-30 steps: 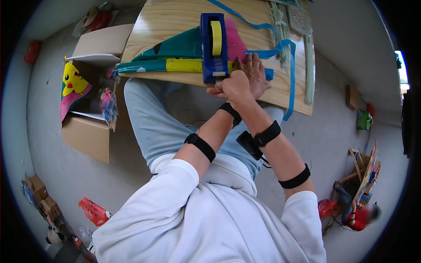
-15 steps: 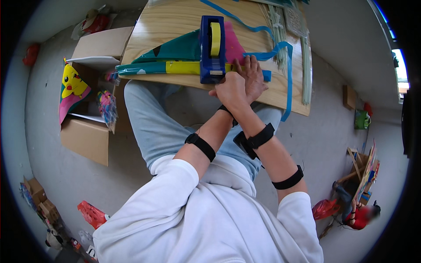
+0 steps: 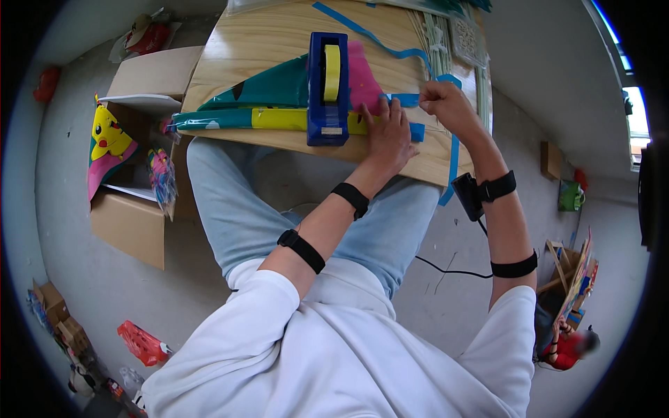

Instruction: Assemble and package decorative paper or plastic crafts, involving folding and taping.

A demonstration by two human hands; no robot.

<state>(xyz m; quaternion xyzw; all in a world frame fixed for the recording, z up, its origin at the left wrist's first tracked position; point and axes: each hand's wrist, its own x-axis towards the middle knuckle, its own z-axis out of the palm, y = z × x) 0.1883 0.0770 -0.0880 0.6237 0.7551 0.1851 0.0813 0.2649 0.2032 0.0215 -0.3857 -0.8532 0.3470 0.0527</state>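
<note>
Where the floor meets the person's left leg, an open cardboard box (image 3: 129, 223) holds a yellow-and-pink kite (image 3: 104, 146). Beyond the knees, on the wooden table (image 3: 258, 42), the left hand (image 3: 389, 136) lies flat with fingers spread on a rolled kite (image 3: 230, 120), whose long axis runs left to right along the near edge. Just right, the right hand (image 3: 449, 106) pinches a blue tape strip (image 3: 408, 99). Left of both hands a blue tape dispenser (image 3: 327, 87) with a yellow roll stands lengthwise, pointing away.
</note>
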